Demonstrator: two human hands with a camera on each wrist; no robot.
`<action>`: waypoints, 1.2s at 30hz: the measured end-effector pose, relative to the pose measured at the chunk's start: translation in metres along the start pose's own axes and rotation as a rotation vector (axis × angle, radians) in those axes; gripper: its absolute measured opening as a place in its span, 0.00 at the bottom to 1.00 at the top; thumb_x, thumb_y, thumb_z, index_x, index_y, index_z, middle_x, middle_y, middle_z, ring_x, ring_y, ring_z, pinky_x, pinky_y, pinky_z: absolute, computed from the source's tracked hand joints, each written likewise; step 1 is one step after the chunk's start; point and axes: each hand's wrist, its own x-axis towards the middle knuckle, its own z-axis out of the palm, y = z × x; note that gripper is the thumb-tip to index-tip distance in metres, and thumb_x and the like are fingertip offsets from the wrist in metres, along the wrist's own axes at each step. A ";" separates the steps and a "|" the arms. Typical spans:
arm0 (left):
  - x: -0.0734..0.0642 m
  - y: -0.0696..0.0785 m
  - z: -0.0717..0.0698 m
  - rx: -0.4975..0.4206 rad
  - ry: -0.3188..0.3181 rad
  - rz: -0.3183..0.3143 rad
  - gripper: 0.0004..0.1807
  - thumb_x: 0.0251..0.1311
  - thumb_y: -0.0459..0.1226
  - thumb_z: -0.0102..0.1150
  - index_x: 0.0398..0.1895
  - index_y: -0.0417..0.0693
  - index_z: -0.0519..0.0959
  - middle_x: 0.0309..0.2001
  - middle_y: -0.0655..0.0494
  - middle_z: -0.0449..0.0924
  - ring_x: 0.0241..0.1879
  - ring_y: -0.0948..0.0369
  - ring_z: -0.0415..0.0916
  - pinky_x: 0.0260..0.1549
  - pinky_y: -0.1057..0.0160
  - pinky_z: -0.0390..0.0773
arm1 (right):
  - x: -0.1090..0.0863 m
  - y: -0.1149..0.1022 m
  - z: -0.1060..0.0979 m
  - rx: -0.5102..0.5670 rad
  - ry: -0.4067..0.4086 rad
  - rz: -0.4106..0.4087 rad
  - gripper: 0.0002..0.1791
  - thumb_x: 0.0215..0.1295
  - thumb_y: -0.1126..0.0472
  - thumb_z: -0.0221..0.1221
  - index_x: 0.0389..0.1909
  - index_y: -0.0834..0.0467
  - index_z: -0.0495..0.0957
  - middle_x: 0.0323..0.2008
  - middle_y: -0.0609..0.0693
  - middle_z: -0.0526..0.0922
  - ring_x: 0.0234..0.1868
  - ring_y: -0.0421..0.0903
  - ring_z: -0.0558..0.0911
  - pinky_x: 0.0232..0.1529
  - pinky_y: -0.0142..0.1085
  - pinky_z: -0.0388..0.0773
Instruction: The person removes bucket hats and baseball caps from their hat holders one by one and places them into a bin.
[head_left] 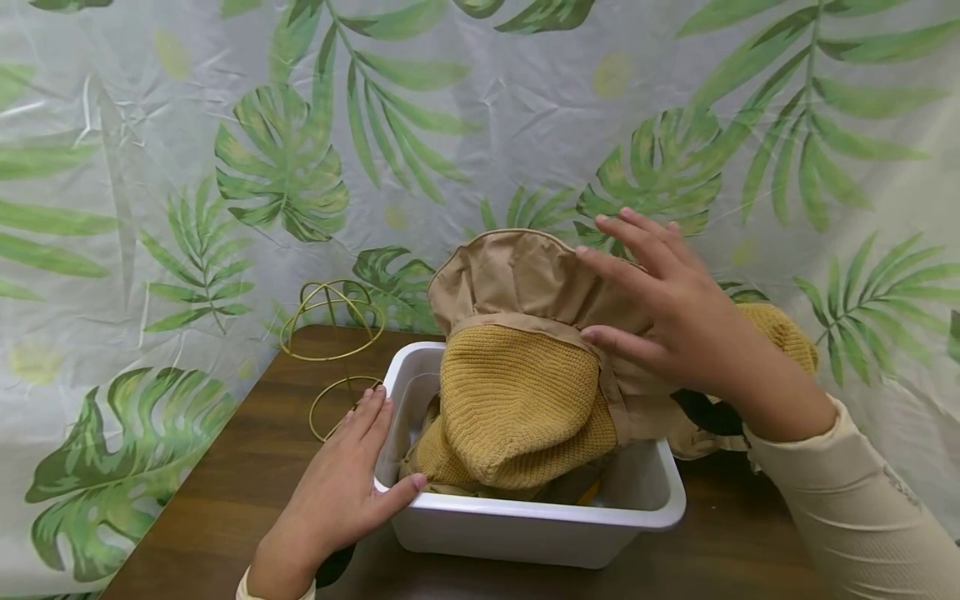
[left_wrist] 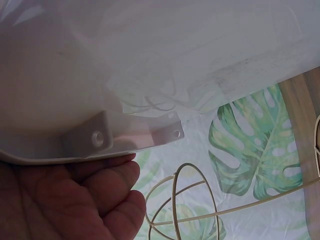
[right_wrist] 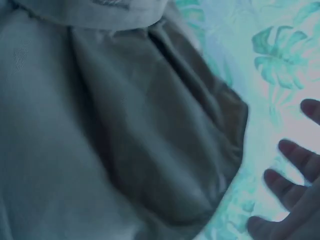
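Observation:
A white plastic bin holds a tan cloth hat with a wide gathered brim. A mustard knit piece bulges in front of that brim; whether it is part of the same hat I cannot tell. My left hand rests against the bin's left front corner, thumb over the rim. From the left wrist, its fingers lie bent slightly under the bin's rim. Spread and nearly straight, the fingers of my right hand hover by the brim's right side. The right wrist view shows them apart from the tan cloth.
Gold wire stands stand on the brown wooden table left of the bin. Another mustard knit item shows behind my right wrist, with tan straps below. A leaf-print sheet hangs behind.

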 end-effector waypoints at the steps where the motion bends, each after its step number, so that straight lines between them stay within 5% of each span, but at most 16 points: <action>1: 0.000 0.000 0.000 0.000 0.000 -0.002 0.48 0.60 0.58 0.60 0.70 0.28 0.64 0.73 0.37 0.58 0.74 0.45 0.53 0.68 0.42 0.59 | 0.000 0.004 0.001 0.000 -0.042 0.033 0.42 0.69 0.31 0.48 0.70 0.59 0.69 0.73 0.62 0.59 0.75 0.62 0.52 0.71 0.65 0.43; 5: 0.000 0.000 0.000 0.002 0.002 -0.001 0.48 0.60 0.59 0.59 0.70 0.28 0.64 0.73 0.37 0.59 0.74 0.45 0.53 0.67 0.42 0.60 | -0.002 0.012 0.008 0.009 -0.240 0.132 0.46 0.65 0.35 0.59 0.76 0.56 0.60 0.77 0.60 0.49 0.77 0.60 0.43 0.71 0.65 0.41; 8: 0.000 0.000 0.001 0.003 0.004 0.004 0.49 0.61 0.61 0.58 0.69 0.28 0.64 0.73 0.37 0.59 0.74 0.45 0.54 0.67 0.42 0.60 | -0.004 0.015 0.018 0.028 -0.323 0.134 0.50 0.59 0.41 0.68 0.77 0.55 0.57 0.78 0.58 0.48 0.78 0.59 0.43 0.70 0.65 0.42; 36: 0.001 -0.002 0.002 0.002 0.027 0.019 0.49 0.60 0.61 0.58 0.69 0.27 0.65 0.72 0.37 0.60 0.73 0.45 0.54 0.67 0.41 0.60 | -0.015 0.003 0.105 0.237 -0.651 -0.025 0.51 0.59 0.26 0.56 0.78 0.47 0.56 0.76 0.48 0.56 0.77 0.56 0.48 0.71 0.64 0.45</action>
